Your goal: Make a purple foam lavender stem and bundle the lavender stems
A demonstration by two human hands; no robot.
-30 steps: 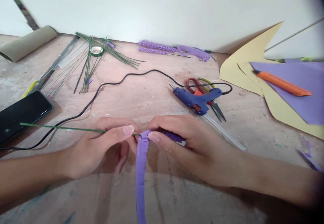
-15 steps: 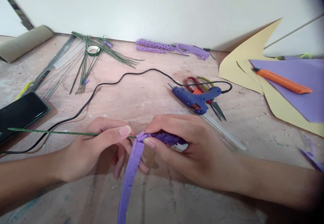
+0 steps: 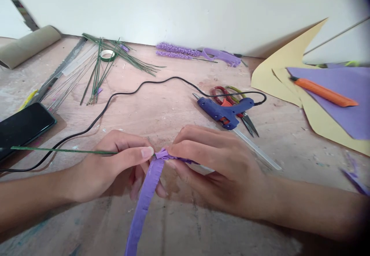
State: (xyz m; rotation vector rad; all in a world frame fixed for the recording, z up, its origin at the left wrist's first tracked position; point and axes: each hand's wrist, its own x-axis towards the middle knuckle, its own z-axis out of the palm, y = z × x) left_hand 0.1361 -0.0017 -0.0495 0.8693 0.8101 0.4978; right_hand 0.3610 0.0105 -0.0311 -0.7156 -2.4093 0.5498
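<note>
Purple strip (image 3: 143,206) has swung leftward, slanting down.

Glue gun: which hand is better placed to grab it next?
Likely the right hand: nearer the glue gun, though holding purple fringe; the left hand, farther off, pinches the green stem.

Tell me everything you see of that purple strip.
The purple strip is long and flat, perhaps paper or foam, with fine cuts along its right edge. A pale line near its upper left edge may be glue. Its upper end wraps around the green stem between the left hand and the right hand, which touches it. From there it slants down leftward, out of the frame.
</note>
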